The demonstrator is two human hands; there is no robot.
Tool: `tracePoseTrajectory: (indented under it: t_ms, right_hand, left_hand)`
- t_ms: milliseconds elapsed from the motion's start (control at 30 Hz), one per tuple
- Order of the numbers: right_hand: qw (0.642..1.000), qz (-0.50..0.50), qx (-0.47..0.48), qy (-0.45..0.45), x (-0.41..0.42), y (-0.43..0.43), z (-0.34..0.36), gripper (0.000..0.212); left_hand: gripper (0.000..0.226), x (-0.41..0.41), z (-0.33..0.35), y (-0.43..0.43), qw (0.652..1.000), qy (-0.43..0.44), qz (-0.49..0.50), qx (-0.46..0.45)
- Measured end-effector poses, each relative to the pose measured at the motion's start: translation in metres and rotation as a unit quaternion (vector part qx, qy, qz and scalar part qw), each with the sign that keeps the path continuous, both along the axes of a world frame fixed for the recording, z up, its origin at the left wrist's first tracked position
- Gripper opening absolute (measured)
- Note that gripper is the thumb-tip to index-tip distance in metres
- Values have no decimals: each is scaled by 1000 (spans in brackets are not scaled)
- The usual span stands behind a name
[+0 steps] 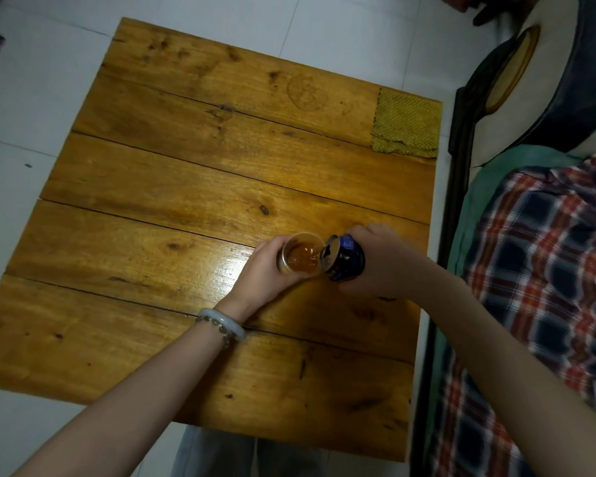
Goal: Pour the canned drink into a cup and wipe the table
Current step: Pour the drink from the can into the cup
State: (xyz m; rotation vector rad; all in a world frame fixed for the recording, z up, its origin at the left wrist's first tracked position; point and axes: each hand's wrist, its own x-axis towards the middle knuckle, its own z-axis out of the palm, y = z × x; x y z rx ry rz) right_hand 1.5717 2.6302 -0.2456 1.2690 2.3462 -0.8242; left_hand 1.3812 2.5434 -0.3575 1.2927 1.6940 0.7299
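Blue can [346, 261], likely slick, we grip mid-body, right hand [384, 263] fingers curled; left hand [260, 270] fingers wrap the thin cup [301, 258].

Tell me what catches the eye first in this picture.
Near the right edge of the wooden table, the right hand tips a dark blue can, pouring amber drink into a clear cup gripped by the left hand. A yellow woven cloth lies flat on its far right corner.

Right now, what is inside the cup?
Amber drink lies in the clear cup, and a thin stream from the tilted can runs into it. The left hand wraps the cup's side, so the exact level and the bottom cannot be seen.
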Motion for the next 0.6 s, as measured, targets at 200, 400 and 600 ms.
tracePoseTrajectory:
  t_ms: [200, 400, 600]
  right_hand:
    - [1000, 5, 7, -7, -4, -2, 2, 63]
    - [1000, 5, 12, -14, -6, -3, 3, 63]
    - [1000, 11, 14, -25, -7, -3, 3, 65]
  left_hand:
    - [65, 0, 3, 1, 1000, 4, -7, -2]
    - [65, 1, 3, 0, 1000, 4, -6, 4]
    - [65, 0, 1, 0, 1000, 11, -5, 1]
